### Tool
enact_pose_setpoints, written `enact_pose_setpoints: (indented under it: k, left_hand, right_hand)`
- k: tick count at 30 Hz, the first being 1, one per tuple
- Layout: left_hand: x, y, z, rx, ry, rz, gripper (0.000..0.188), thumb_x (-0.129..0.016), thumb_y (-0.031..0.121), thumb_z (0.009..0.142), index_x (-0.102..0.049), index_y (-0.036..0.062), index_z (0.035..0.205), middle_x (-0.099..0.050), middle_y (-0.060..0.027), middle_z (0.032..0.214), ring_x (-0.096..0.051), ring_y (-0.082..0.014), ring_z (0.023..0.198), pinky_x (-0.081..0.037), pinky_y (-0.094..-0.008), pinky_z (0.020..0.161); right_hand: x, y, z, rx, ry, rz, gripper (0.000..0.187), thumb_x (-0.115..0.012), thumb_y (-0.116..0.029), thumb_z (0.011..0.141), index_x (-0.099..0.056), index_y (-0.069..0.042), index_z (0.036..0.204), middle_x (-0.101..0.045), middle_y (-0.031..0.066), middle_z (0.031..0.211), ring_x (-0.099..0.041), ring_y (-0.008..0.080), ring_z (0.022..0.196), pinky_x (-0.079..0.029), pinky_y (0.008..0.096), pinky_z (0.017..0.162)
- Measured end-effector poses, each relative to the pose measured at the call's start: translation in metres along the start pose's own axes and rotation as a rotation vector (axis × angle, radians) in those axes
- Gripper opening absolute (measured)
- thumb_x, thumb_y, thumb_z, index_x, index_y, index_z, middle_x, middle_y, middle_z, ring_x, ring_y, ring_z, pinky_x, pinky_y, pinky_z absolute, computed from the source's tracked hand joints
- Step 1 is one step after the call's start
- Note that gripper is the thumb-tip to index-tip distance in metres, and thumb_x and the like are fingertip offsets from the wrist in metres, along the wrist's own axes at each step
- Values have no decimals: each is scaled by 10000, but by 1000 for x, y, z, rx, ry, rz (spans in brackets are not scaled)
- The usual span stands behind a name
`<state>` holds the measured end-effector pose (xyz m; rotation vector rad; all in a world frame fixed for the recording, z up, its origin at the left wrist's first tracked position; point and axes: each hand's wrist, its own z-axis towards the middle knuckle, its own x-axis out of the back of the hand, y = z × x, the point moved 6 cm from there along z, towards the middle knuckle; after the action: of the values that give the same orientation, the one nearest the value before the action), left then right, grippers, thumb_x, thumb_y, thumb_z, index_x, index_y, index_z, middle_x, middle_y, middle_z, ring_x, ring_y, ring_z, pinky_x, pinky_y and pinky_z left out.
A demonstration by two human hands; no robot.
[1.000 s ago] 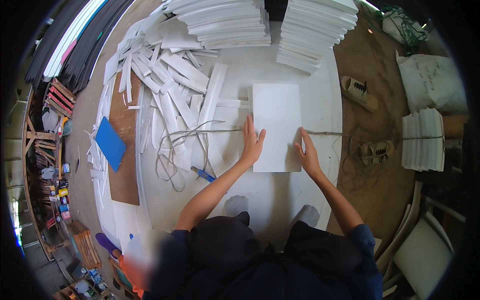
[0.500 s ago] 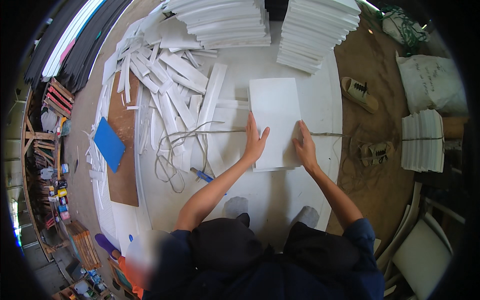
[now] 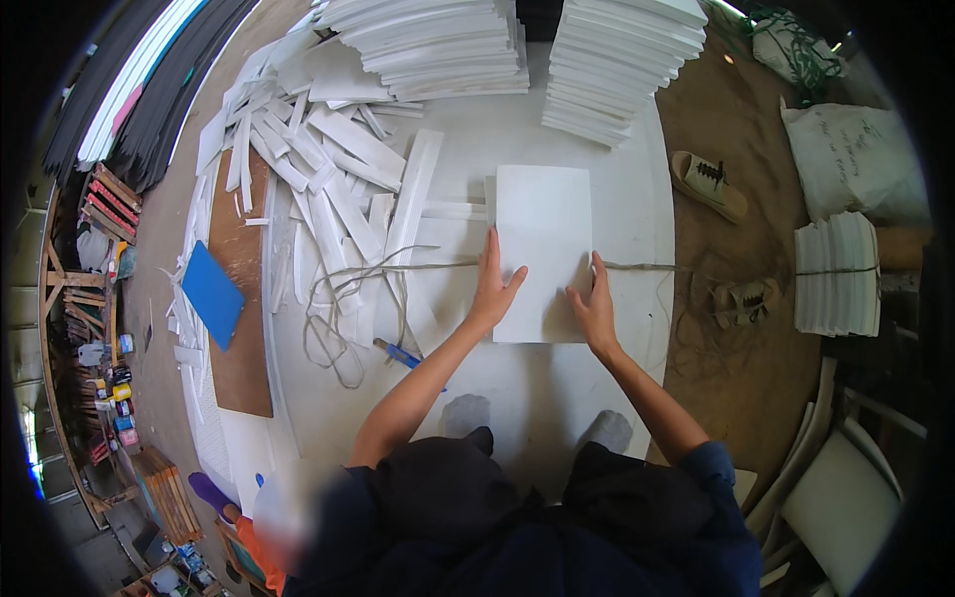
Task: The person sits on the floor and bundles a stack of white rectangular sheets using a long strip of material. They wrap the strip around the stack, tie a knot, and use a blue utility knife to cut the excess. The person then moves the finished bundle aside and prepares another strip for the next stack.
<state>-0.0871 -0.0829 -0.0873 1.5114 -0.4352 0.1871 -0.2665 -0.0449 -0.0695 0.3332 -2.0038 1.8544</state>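
A pile of white rectangular sheets lies in front of me on a large white board. The lower sheets stick out a little at its upper left corner. My left hand lies along the pile's left edge, fingers stretched out and thumb apart. Against the right edge rests my right hand, its fingers also straight and its thumb reaching over the top sheet. A thin grey string runs crosswise, coming out from both sides of the pile; the part between is hidden. Its loose loops lie to the left.
White offcut strips are heaped to the left, with a blue-handled cutter below. Tall stacks of white sheets stand at the far side. A brown board, a blue sheet, shoes and a tied bundle lie around.
The top sheet has turned slightly and now sits straighter, its top edge level. Both hands have slid a little toward me along the pile's edges, fingers still stretched.
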Motion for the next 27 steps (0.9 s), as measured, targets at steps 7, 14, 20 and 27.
enact_pose_setpoints:
  k: [7,14,20,27]
  left_hand:
    - [-1,7,-4,-1,17,-59,789,-516,245,848,40,29,1365,-12,-167,1435,-40,-304,1324,-47,-405,1067]
    - [3,5,-7,5,84,-86,808,-538,165,828,51,31,1364,16,-168,1434,-34,-301,1325,-87,-382,1067]
    - [2,1,-8,-12,57,-88,801,-519,94,808,54,39,1366,24,-167,1433,-18,-298,1326,-71,-371,1071]
    - [5,0,-5,34,17,54,776,-503,66,805,27,49,1371,6,-161,1433,-17,-294,1326,-76,-367,1070]
  right_hand:
    - [2,-1,11,-40,-83,45,663,-494,37,766,-166,-43,1337,-291,201,1345,-308,345,1236,-268,361,1021]
    - [2,-7,23,80,-153,152,637,-472,56,756,-225,-75,1328,-311,194,1327,-308,348,1234,-270,376,1017]
    - [-3,6,21,20,-145,-1,650,-487,60,755,-212,-48,1334,-311,153,1334,-348,293,1204,-280,359,1002]
    - [-1,15,20,1,-126,-55,649,-550,-19,767,-237,-57,1334,-318,132,1335,-333,289,1200,-298,358,988]
